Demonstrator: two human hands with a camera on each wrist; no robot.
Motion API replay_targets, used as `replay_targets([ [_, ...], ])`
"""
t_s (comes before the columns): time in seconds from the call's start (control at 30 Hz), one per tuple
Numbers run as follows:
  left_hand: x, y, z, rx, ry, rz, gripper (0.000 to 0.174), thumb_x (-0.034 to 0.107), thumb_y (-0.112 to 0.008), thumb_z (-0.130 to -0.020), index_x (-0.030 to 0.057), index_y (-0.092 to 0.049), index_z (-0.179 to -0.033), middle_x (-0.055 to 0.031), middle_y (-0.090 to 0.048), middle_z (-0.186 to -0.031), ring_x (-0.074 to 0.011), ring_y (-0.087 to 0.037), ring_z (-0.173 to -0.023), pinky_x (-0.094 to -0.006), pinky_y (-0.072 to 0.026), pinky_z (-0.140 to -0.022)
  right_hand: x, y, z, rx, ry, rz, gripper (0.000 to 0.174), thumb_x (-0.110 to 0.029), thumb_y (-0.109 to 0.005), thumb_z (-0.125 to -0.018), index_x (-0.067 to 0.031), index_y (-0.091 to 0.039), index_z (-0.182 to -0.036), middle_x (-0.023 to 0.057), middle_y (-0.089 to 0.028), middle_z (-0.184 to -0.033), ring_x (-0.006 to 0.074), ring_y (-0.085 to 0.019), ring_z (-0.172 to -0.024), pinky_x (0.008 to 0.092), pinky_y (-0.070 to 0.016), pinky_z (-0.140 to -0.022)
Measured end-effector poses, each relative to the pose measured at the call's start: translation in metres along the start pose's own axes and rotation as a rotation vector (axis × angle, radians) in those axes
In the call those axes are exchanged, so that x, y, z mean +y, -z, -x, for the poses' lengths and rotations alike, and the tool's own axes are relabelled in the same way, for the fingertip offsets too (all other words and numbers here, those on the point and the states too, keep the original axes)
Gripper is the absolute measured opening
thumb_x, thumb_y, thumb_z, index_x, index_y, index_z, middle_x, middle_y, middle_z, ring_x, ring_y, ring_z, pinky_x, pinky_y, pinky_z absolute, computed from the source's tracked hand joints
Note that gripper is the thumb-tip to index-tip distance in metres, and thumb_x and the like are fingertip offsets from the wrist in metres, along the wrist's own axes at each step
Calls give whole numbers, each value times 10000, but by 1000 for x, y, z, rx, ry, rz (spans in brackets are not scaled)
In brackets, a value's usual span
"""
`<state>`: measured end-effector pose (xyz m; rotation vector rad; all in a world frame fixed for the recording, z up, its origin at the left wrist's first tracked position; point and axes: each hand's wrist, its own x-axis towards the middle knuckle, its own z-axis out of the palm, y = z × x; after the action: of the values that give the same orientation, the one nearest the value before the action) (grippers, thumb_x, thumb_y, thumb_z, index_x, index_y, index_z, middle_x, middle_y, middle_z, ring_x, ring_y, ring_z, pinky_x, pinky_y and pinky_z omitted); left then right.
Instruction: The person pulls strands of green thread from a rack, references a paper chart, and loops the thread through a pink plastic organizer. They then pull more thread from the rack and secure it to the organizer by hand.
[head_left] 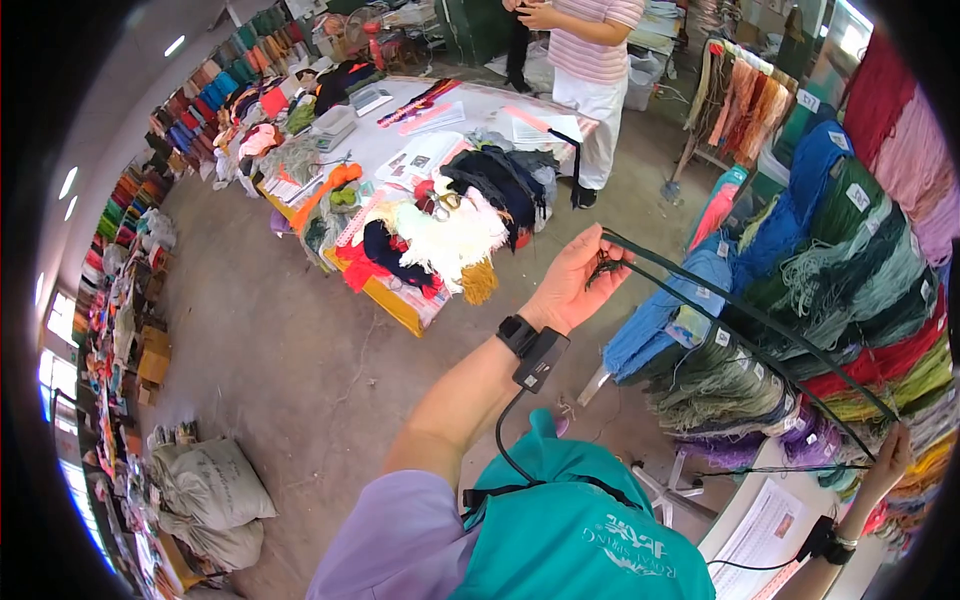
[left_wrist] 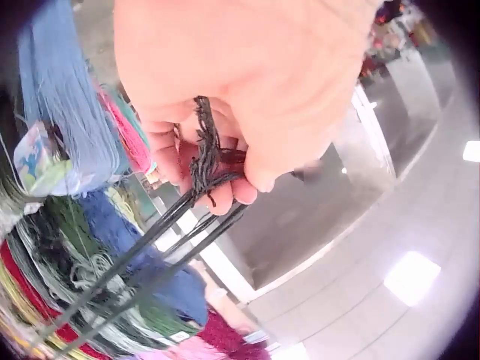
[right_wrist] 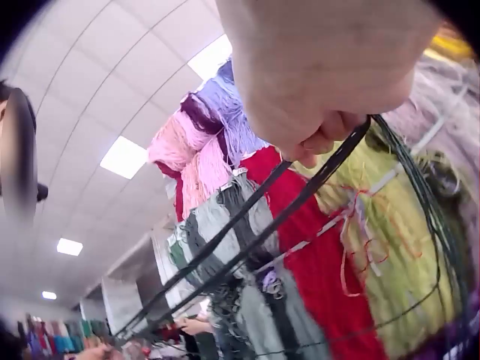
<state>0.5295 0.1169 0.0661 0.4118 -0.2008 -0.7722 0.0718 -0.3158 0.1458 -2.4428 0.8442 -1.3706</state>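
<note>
A dark green, nearly black skein of yarn (head_left: 750, 305) stretches taut in two strands between my hands. My left hand (head_left: 577, 283) grips one end of it, fingers curled and the thumb close over them; a frayed tuft of ends (left_wrist: 204, 154) shows in the palm in the left wrist view. At the lower right my right hand (head_left: 893, 455) holds the other end, its fingers hooked round the loop. Loose dark strands (right_wrist: 424, 202) hang from that hand in the right wrist view. Behind the skein hang bundles of red yarn (right_wrist: 311, 247) and yellow-green yarn (right_wrist: 390, 255).
A rack with blue yarn (head_left: 665, 300) and many other hanks stands close at my right. Below it is a white surface with a printed sheet (head_left: 760, 530). Ahead, a table (head_left: 385, 95) bears a cream yarn heap (head_left: 450, 235). A person (head_left: 595, 60) stands beyond it.
</note>
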Motion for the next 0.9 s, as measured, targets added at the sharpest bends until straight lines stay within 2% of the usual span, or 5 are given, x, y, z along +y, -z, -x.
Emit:
replay_targets([
  [0.1, 4, -6, -3, 29, -36, 92, 228, 286, -578, -984, 109, -558, -841, -23, -597, -843, -191, -594, -885, -340, -494, -774, -6, -6, -5, -98, -224, -26, 230, -149, -550, -1001, 37, -621, -1116, 15, -608, -982, 108, -513, -901, 225, -414, -819],
  [0.17, 7, -1, -8, -36, -27, 112, 228, 290, -580, -984, 112, -558, -844, -14, -596, -839, -162, -576, -837, -315, -477, -720, -17, -23, -8, 15, -66, -80, 206, -145, -573, -990, 36, -624, -1074, -8, -580, -947, 87, -483, -827, 221, -401, -731],
  [0.37, 5, 11, -18, 173, -123, -512, 205, 300, -600, -974, 126, -580, -868, 9, -602, -830, -111, -551, -745, -272, -452, -659, -40, -15, -9, 42, -211, -81, 222, -162, -549, -1004, 38, -612, -1075, 17, -606, -1002, 106, -512, -907, 237, -414, -837],
  [0.6, 9, -8, -24, 144, 63, -7, 230, 307, -602, -970, 94, -580, -886, -22, -611, -854, -137, -564, -755, -284, -462, -622, -11, -17, -3, -87, -163, -127, 171, -146, -533, -1008, 18, -572, -986, -22, -511, -921, 82, -427, -812, 201, -367, -736],
  [0.9, 2, -23, -38, 124, 84, 208, 221, 279, -597, -970, 86, -575, -864, -41, -574, -871, -148, -524, -727, -262, -420, -583, -16, -25, 14, -159, -109, -17, 208, -138, -548, -999, 49, -611, -1065, 59, -635, -947, 133, -556, -859, 260, -456, -808],
])
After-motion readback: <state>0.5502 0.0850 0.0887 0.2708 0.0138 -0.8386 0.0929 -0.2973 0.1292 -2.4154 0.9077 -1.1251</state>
